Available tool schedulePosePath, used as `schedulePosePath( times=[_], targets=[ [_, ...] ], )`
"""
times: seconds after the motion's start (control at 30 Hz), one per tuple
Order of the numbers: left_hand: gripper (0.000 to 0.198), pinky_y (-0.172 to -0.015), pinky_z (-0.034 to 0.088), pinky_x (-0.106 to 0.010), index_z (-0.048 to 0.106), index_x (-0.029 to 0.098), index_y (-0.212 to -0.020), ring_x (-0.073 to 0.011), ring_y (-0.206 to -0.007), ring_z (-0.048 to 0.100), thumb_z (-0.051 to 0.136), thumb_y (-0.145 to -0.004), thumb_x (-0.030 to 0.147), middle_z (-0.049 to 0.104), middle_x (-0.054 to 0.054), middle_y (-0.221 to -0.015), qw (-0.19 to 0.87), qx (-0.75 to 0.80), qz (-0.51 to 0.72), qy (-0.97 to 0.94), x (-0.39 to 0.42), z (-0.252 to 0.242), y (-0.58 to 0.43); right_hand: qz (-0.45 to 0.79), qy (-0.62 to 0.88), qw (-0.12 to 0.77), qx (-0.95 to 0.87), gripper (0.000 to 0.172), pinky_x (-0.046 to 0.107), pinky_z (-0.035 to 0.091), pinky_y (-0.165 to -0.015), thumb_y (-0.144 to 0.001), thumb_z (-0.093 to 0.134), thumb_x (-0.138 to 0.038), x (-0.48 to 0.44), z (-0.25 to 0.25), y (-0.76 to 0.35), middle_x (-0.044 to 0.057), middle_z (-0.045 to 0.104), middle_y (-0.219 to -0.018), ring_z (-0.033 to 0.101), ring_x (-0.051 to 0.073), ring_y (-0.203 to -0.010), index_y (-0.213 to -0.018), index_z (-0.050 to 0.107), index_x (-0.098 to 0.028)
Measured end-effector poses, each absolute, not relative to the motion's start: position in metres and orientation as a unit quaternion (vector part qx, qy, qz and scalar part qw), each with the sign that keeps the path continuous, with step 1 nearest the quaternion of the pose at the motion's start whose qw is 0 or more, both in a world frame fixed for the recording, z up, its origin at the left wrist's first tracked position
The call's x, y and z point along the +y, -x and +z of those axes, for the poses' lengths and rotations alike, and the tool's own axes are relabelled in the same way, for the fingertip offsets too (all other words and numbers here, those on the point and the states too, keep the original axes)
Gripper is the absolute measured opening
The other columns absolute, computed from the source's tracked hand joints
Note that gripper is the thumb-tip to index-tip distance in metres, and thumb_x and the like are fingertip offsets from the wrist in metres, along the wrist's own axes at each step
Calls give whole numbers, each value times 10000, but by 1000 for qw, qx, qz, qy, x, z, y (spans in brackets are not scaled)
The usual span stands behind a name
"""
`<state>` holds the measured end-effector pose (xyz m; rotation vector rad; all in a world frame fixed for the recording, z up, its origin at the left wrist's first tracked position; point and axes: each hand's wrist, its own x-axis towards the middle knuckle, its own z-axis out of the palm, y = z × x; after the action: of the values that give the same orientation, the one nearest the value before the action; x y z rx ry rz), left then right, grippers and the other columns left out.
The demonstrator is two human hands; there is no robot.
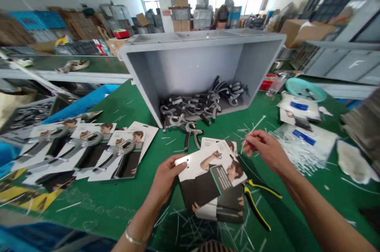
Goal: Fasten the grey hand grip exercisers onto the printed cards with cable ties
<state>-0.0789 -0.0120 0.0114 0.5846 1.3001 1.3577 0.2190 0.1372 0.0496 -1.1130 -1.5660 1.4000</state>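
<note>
My left hand [166, 179] grips the left edge of a printed backing card [212, 173], lifted a little above a small stack of similar cards [221, 208] on the green table. My right hand [265, 150] pinches a thin white cable tie [252, 130] that points up and to the right, just right of the card's top edge. A loose grey and black hand gripper [192, 131] lies on the table just beyond the card.
A grey plastic crate [204, 52] tipped on its side holds several hand grippers [204, 103]. Finished cards with grippers [89, 151] lie at left. Yellow-handled cutters [258, 200] rest under my right wrist. White ties [299, 149], bags and a teal bowl [305, 90] sit at right. A person stands behind the crate.
</note>
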Motion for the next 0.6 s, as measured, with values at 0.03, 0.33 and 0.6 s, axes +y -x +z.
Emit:
schedulePosePath(
  times=[0.03,0.33,0.6],
  targets=[
    [394,-707,489,-252,713,123,-1061,-165,-777,666,805,-716,290,755,-94,-954,544,554,569,-270,-9,13,78,549,411,393,-613,221,263,545,-566,-888,647,-412,133,56,-207,23,713,-790,678,148,-617,-916,577,-204],
    [305,-710,453,-266,737,118,-976,-167,-752,643,778,-728,292,749,-88,-895,557,531,569,-290,8,-5,83,509,328,310,-733,221,292,593,-636,-974,498,-416,85,42,-95,57,706,-918,723,178,-748,-979,582,-212],
    [356,-708,460,-273,728,119,-998,-182,-767,637,689,-813,420,730,-87,-893,555,523,593,-259,7,-17,87,325,307,242,-861,157,356,510,-759,-998,455,-326,87,14,-86,56,698,-921,679,215,-802,-1048,571,-234]
  ],
)
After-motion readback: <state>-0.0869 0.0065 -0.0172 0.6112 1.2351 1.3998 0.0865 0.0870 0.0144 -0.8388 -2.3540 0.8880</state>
